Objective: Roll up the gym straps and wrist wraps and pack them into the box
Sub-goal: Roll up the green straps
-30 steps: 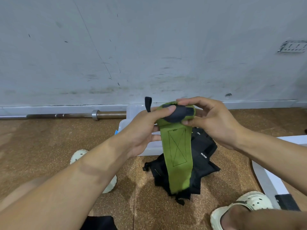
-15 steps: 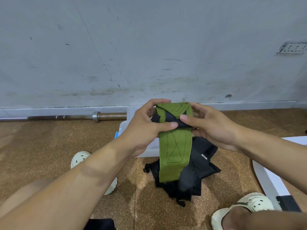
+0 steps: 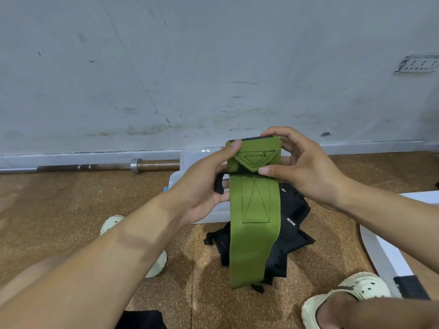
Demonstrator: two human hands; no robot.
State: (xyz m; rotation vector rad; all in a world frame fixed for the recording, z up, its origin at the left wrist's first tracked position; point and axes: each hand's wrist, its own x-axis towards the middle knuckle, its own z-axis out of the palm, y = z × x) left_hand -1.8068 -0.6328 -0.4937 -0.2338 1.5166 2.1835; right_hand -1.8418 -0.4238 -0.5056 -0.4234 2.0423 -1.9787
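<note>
I hold a green wrist wrap in front of me, its top end rolled into a flat fold with a stitched triangle showing. My left hand pinches the roll's left side, thumb on top. My right hand grips the right side, thumb pressing the fold's lower edge. The wrap's loose tail hangs straight down. Under it on the floor lies a pile of black straps. A clear plastic box stands behind my hands, mostly hidden by them.
A steel barbell lies along the base of the grey wall. My feet in pale clogs rest on the brown cork floor. A white board lies at the right. Black cloth shows at the bottom edge.
The roll has turned another wrap: the stitched triangle now faces me on the front of the roll. The hanging tail has shortened. Both hands shifted their grip round the roll.
</note>
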